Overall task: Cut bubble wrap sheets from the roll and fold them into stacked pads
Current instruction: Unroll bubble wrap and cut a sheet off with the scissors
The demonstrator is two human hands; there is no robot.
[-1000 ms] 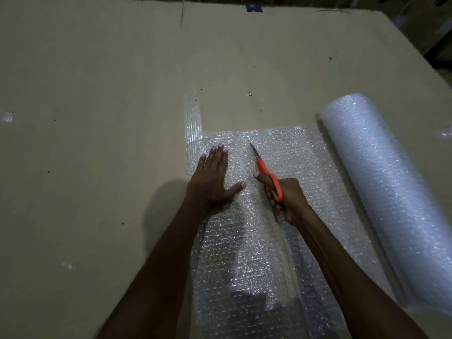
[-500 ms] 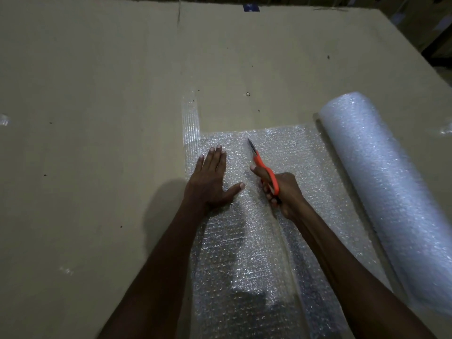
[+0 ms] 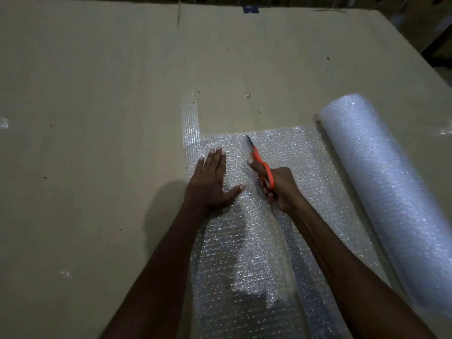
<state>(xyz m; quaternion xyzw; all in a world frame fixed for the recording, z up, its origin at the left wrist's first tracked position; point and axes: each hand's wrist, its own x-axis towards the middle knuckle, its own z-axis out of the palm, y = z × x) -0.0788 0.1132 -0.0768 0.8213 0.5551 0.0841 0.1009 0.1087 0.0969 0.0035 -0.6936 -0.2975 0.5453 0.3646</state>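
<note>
A small scrap of bubble wrap (image 3: 4,122) lies at the far left edge of the cardboard-covered table (image 3: 97,94), and another tiny scrap (image 3: 65,273) sits nearer the person, left of the arms. A narrow strip of bubble wrap (image 3: 190,118) reaches away from the far left corner of the unrolled bubble wrap sheet (image 3: 300,152), which is spread flat on the table. The left hand (image 3: 212,182) lies palm down on the left part of this sheet, fingers straight and together, thumb spread toward the cut line, pressing the wrap flat. Just beside it, the right hand (image 3: 281,189) grips the orange-handled scissors (image 3: 259,162), fingers curled through the loops; the blades point away from the person, their tip at the sheet's far edge. Behind the scissors the sheet parts along a long slit running back toward the person. To the right, the bubble wrap roll (image 3: 391,187) lies on its side along the sheet's right edge, still joined to it. A further scrap (image 3: 445,130) glints at the far right
</note>
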